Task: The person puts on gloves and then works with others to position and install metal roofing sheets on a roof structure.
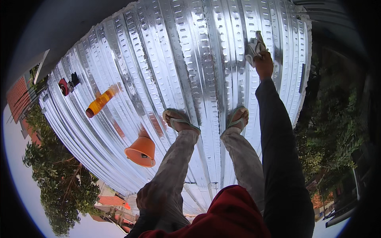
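Out ahead on the right, my right hand (pixel 263 64) is closed around a crumpled greyish-white cloth (pixel 254 48). It presses the cloth against the shiny ribbed metal roof sheeting (pixel 214 79). A stiff-looking pale tip sticks up from the cloth, and I cannot tell whether it is a fold or something held with it. My left hand (pixel 149 196) rests on my left knee with its fingers laid over the grey trousers and nothing visible in it. It is in shadow. My feet, in light flip-flops (pixel 183 121), stand apart on the metal.
Left of my feet is an orange bucket (pixel 139 151) with a small dark thing inside. Farther left lie an amber-yellow cylinder (pixel 102 103), bottle-like, and a red and black object (pixel 68 85). The sheeting ends at edges beside trees (pixel 337 131) and tiled roofs (pixel 19 99) below.
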Action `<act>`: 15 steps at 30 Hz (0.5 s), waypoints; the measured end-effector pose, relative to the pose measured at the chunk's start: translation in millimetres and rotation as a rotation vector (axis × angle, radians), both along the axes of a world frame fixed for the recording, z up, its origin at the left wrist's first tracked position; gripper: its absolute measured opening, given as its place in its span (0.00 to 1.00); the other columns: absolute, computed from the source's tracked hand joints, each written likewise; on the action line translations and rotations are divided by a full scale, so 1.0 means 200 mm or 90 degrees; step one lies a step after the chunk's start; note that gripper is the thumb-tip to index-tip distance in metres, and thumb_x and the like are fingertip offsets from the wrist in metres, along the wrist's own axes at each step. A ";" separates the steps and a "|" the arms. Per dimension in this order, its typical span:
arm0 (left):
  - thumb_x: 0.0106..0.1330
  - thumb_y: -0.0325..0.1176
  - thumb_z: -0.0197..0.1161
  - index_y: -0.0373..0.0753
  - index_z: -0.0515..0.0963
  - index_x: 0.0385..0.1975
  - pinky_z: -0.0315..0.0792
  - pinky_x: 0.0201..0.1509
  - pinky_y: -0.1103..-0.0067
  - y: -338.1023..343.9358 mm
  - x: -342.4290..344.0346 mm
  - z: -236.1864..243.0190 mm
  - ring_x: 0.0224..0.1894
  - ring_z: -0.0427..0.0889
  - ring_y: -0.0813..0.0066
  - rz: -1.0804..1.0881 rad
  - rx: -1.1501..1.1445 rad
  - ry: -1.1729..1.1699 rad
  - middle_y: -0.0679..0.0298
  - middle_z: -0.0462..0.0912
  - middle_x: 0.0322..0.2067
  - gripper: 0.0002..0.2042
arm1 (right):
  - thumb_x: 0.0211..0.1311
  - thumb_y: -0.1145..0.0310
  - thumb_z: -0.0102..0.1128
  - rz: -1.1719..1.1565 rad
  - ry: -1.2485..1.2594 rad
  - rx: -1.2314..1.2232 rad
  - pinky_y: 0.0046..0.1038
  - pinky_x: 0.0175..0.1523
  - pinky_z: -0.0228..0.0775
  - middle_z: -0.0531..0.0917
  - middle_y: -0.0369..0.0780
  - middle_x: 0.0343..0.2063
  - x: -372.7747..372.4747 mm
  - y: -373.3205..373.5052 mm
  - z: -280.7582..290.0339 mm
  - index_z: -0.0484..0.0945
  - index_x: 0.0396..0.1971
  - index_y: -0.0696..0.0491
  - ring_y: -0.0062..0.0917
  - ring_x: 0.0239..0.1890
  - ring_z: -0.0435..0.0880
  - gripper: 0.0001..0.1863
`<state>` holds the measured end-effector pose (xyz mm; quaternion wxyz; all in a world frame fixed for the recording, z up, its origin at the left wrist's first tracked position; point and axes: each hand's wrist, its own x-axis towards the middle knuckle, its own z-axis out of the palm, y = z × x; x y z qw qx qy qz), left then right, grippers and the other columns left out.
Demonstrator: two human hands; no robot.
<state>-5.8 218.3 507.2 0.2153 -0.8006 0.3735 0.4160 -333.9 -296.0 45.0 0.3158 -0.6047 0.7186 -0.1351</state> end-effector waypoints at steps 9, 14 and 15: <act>0.58 0.51 0.77 0.42 0.41 0.79 0.55 0.77 0.58 -0.69 0.13 0.18 0.76 0.58 0.54 0.637 -0.418 0.571 0.47 0.53 0.75 0.57 | 0.70 0.73 0.49 -0.294 -0.965 0.803 0.34 0.43 0.81 0.80 0.42 0.50 0.72 0.87 2.25 0.68 0.64 0.55 0.30 0.44 0.84 0.23; 0.62 0.33 0.75 0.38 0.63 0.70 0.76 0.62 0.69 -1.17 0.42 0.92 0.58 0.79 0.66 0.901 -0.582 0.781 0.56 0.79 0.57 0.37 | 0.76 0.55 0.53 -0.087 -0.716 0.743 0.34 0.48 0.81 0.77 0.45 0.57 1.17 0.83 3.53 0.64 0.70 0.53 0.29 0.50 0.84 0.29; 0.64 0.30 0.74 0.37 0.68 0.66 0.79 0.59 0.71 -1.17 0.47 1.08 0.54 0.82 0.68 0.964 -0.570 0.737 0.57 0.82 0.52 0.31 | 0.75 0.54 0.58 -0.013 -0.618 0.564 0.31 0.52 0.79 0.76 0.43 0.59 1.24 0.84 3.77 0.64 0.70 0.53 0.29 0.53 0.83 0.31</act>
